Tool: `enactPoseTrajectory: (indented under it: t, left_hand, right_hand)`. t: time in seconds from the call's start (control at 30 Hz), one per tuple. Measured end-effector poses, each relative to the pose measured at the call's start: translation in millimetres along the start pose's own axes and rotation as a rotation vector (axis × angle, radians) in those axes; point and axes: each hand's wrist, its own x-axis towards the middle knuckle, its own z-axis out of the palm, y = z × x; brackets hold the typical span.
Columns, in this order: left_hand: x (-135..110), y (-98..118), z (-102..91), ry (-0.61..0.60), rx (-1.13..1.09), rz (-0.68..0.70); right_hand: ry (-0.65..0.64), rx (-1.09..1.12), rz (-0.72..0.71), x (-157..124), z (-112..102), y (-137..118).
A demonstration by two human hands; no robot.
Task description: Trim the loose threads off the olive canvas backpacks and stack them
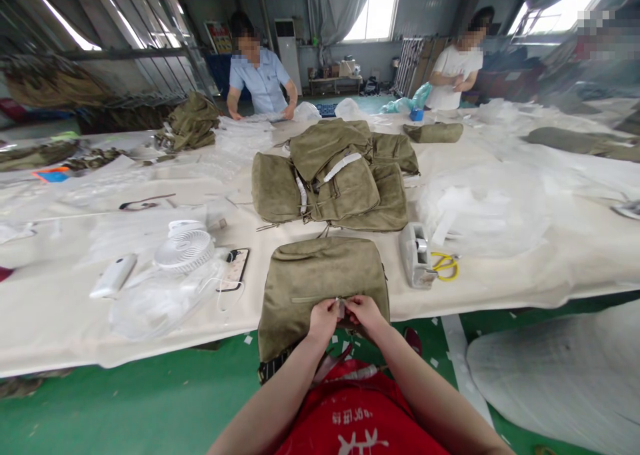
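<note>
One camera, worn on the person's head, looks forward and down from above a red shirt point(360, 411) at the bottom edge, facing across the worktop point(47, 331), with a green bag point(325, 268) close below centre and a bright window point(377, 15) far beyond

White fan point(185, 248) between a white oblong device point(114, 276) and a phone point(236, 271), person in light-blue shirt point(263, 78) farther back
</note>
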Motion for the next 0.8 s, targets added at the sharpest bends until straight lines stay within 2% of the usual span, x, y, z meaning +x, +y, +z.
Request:
enactPoseTrajectory:
  t: [0.13, 0.27, 0.47, 0.6, 0.7, 0.8]
  left_hand:
    - [0, -1, -2.2, -0.017, 0.011, 0.037]
    - [0, 1, -4.9, -0.015, 0.068, 0.093]
    - [-2, 8, -7.2, -0.001, 0.139, 0.11]
    - [-4, 11, -10.1, 0.021, 0.172, 0.099]
    - [-4, 13, -13.0, 0.035, 0.171, 0.079]
    - [-1, 15, -17.5, 0.009, 0.126, -0.016]
  right_hand:
    - [0.006, 0.239, 0.071, 2, 11, -3]
    - [0.042, 0.319, 0.139, -1, 14, -8]
    - [0.035, 0.196, 0.023, 4, 10, -5]
    - [0.068, 0.049, 0.0, 8, 7, -2]
    - [-0.046, 0.032, 0.007, 8, 8, -1]
    - [-0.115, 0.115, 0.007, 9, 9, 0]
